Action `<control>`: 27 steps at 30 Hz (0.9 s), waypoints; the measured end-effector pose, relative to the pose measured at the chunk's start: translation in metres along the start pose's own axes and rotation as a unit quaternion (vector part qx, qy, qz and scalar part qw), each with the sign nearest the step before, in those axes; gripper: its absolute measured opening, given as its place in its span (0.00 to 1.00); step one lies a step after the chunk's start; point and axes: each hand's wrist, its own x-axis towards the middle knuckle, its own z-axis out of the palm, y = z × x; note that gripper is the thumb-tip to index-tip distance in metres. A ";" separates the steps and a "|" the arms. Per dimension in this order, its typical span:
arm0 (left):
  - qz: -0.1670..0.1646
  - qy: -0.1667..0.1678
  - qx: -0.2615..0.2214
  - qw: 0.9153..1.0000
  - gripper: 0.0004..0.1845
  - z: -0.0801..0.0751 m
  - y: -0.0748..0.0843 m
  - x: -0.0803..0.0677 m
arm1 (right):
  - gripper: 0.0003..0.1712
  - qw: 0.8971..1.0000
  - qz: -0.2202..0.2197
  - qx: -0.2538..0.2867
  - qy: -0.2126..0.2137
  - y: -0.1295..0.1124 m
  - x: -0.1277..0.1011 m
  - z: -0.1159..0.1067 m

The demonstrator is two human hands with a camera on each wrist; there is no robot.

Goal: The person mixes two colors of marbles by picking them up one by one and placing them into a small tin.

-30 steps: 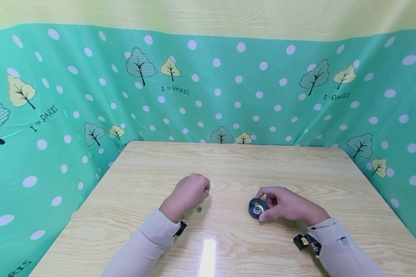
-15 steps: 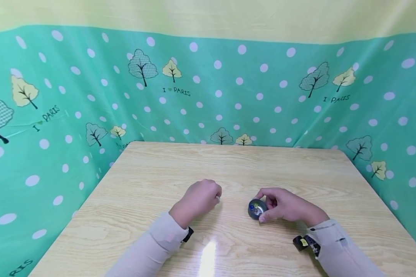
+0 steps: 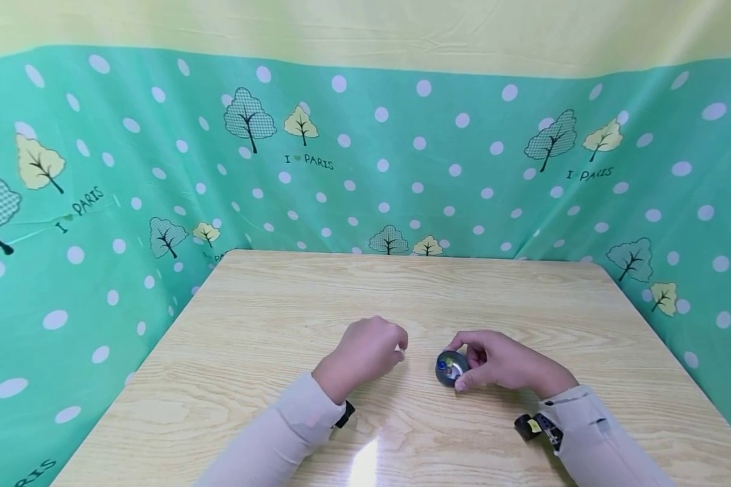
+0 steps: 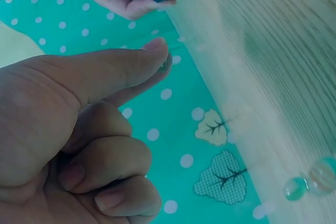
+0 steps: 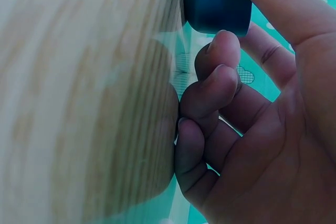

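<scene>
My left hand (image 3: 365, 350) hovers above the table, left of a small round dark-blue cup (image 3: 440, 376). Its thumb and forefinger pinch a small greenish marble (image 4: 165, 65), mostly covered by the fingertips in the left wrist view; the other fingers curl into the palm. My right hand (image 3: 507, 360) grips the cup by its side between thumb and fingers, the cup low at the tabletop. Blue and yellow-green marbles (image 3: 443, 365) lie inside the cup's silvery interior. In the right wrist view the cup's smooth blue wall (image 5: 218, 3) shows, with the lower fingers bent beneath it.
A clear greenish marble (image 4: 296, 188) sits on the table at the lower right of the left wrist view, a blurred round shape beside it. The wood-grain table (image 3: 280, 291) is backed by a green dotted curtain (image 3: 353, 162). Each wrist wears a black camera (image 3: 527, 427).
My left hand has moved right, toward the cup, with its pinch kept. The loose marble seen earlier on the table is now hidden behind it in the head view. The right hand stays put.
</scene>
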 end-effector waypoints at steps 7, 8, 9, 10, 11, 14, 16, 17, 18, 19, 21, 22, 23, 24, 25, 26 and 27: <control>-0.003 -0.020 0.002 1.000 0.06 0.002 0.008 0.006 | 0.28 1.000 -0.001 -0.001 -0.001 0.001 0.000 0.001; -0.003 -0.020 0.002 1.000 0.06 0.003 0.009 0.006 | 0.28 1.000 0.000 -0.001 -0.001 0.001 0.000 0.001; -0.002 -0.020 0.003 1.000 0.07 0.003 0.010 0.007 | 0.28 1.000 0.000 -0.002 -0.002 0.001 0.000 0.001; -0.001 -0.019 0.004 1.000 0.07 0.003 0.010 0.007 | 0.28 1.000 0.000 -0.003 -0.002 0.001 0.000 0.001; 0.001 -0.018 0.004 1.000 0.07 0.003 0.011 0.008 | 0.28 1.000 0.000 -0.004 -0.002 0.001 0.000 0.001; 0.006 -0.019 -0.001 1.000 0.08 0.002 0.015 0.010 | 0.28 1.000 0.000 -0.005 -0.002 0.001 0.000 0.001; 0.008 -0.023 -0.006 1.000 0.08 0.002 0.018 0.012 | 0.28 1.000 0.000 -0.005 -0.002 0.001 0.000 0.001; 0.008 -0.025 -0.009 1.000 0.08 0.002 0.019 0.013 | 0.29 1.000 0.000 -0.005 -0.002 0.002 0.000 0.001; 0.009 -0.028 -0.012 0.999 0.08 0.001 0.021 0.014 | 0.28 1.000 0.001 -0.004 -0.002 0.002 0.000 0.001; 0.010 -0.031 -0.015 0.999 0.08 0.001 0.023 0.015 | 0.28 1.000 0.002 -0.003 -0.002 0.002 0.001 0.001; 0.014 -0.035 -0.017 0.999 0.08 0.000 0.026 0.018 | 0.28 1.000 0.003 0.000 -0.003 0.002 0.001 0.000; 0.016 -0.036 -0.017 0.999 0.08 -0.001 0.028 0.019 | 0.28 1.000 0.003 0.000 -0.002 0.002 0.001 0.000; 0.018 -0.035 -0.018 0.999 0.08 -0.001 0.029 0.020 | 0.28 1.000 0.003 0.001 -0.002 0.003 0.001 0.000; 0.021 -0.033 -0.018 0.999 0.08 -0.001 0.031 0.021 | 0.28 1.000 0.002 0.001 -0.002 0.003 0.001 0.000; 0.023 -0.030 -0.020 0.999 0.08 -0.001 0.033 0.022 | 0.27 1.000 0.001 0.002 -0.001 0.003 0.001 -0.001; 0.025 -0.026 -0.022 0.999 0.09 0.000 0.035 0.023 | 0.27 1.000 -0.001 0.003 -0.001 0.003 0.001 -0.001; 0.027 -0.023 -0.024 0.999 0.09 0.000 0.036 0.024 | 0.27 1.000 -0.003 0.003 0.000 0.003 0.001 -0.001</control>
